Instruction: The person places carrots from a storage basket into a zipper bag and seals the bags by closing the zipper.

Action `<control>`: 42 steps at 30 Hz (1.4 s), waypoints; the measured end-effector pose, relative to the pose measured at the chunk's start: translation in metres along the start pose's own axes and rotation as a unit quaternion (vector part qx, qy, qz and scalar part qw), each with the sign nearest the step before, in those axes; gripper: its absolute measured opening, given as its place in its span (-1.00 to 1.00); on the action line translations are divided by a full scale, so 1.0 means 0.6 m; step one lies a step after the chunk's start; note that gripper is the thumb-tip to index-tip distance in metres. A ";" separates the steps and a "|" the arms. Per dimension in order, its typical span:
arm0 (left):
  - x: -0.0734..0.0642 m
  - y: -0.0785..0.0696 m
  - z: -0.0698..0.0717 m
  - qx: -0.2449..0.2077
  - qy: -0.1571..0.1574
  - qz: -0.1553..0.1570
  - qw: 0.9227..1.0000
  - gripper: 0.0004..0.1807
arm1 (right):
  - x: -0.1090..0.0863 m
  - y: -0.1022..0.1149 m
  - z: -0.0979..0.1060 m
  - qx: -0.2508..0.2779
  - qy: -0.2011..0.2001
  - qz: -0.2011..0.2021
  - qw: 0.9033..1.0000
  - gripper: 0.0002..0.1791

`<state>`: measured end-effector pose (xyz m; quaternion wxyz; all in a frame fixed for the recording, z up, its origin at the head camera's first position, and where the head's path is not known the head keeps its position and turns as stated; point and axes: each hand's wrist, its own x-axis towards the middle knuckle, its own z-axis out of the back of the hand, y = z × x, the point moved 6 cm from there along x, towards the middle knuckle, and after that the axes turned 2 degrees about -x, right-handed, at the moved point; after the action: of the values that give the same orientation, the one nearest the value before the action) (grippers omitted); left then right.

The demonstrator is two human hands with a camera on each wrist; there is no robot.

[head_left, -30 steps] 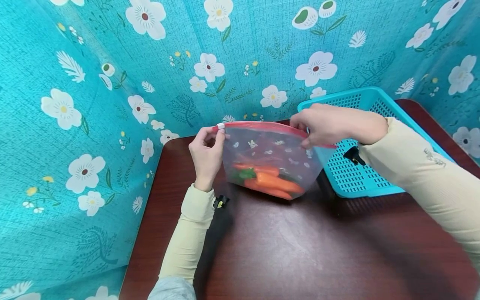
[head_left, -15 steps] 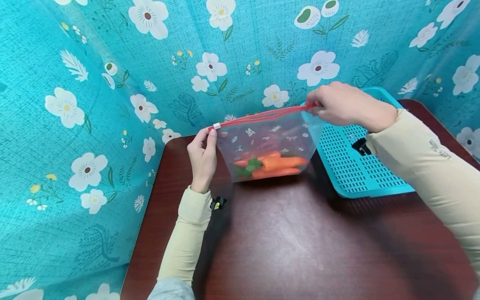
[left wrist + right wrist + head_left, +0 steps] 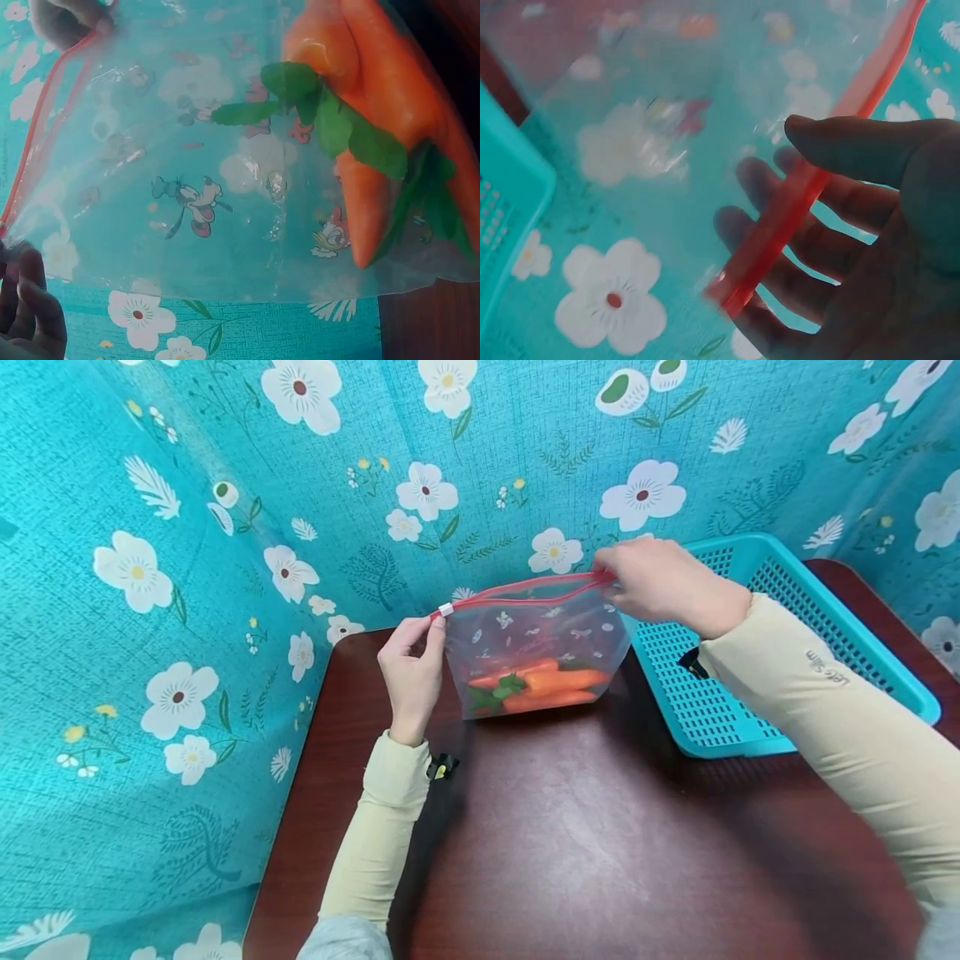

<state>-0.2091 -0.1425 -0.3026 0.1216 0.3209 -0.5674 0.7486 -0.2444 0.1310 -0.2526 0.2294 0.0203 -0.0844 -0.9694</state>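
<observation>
A clear slider bag [image 3: 525,635] with a red zip edge and small printed figures hangs between both hands. Several orange carrots [image 3: 558,681] with green leaves lie in its bottom. At the bag's upper left corner my left hand [image 3: 412,672] pinches the red edge beside the white slider [image 3: 446,609]. My right hand [image 3: 667,581] holds the upper right end of that edge; in the right wrist view its thumb lies on one side and its fingers [image 3: 802,255] behind. Between the hands the two red strips stand apart.
A turquoise perforated basket [image 3: 727,747] stands at the right on the dark red-brown table [image 3: 570,827], partly behind my right forearm. Blue flowered cloth [image 3: 510,485] hangs behind and to the left of the table.
My right hand has gone from lower on the bag's edge to its upper right end, rising and then shifting slightly left. The red strips have parted, and the bag's right bottom corner has lifted.
</observation>
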 end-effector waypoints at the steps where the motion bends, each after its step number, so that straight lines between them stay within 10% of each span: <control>1: 0.001 -0.001 0.000 0.004 -0.003 -0.006 1.000 -0.80 | 0.001 0.008 -0.001 -0.003 -0.002 0.005 1.000 -0.67; 20: -0.002 -0.004 -0.007 0.029 0.016 -0.055 0.998 -0.73 | 0.051 0.208 0.006 0.057 -0.131 0.158 0.977 -0.74; 42: -0.007 -0.012 0.001 0.035 0.015 -0.090 0.995 -0.80 | 0.065 0.235 -0.010 0.045 -0.141 0.165 0.975 -0.86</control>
<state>-0.2017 -0.1400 -0.2996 0.1849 0.3636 -0.5076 0.7589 -0.2164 -0.0113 -0.2344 0.3706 -0.1201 -0.1615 -0.9067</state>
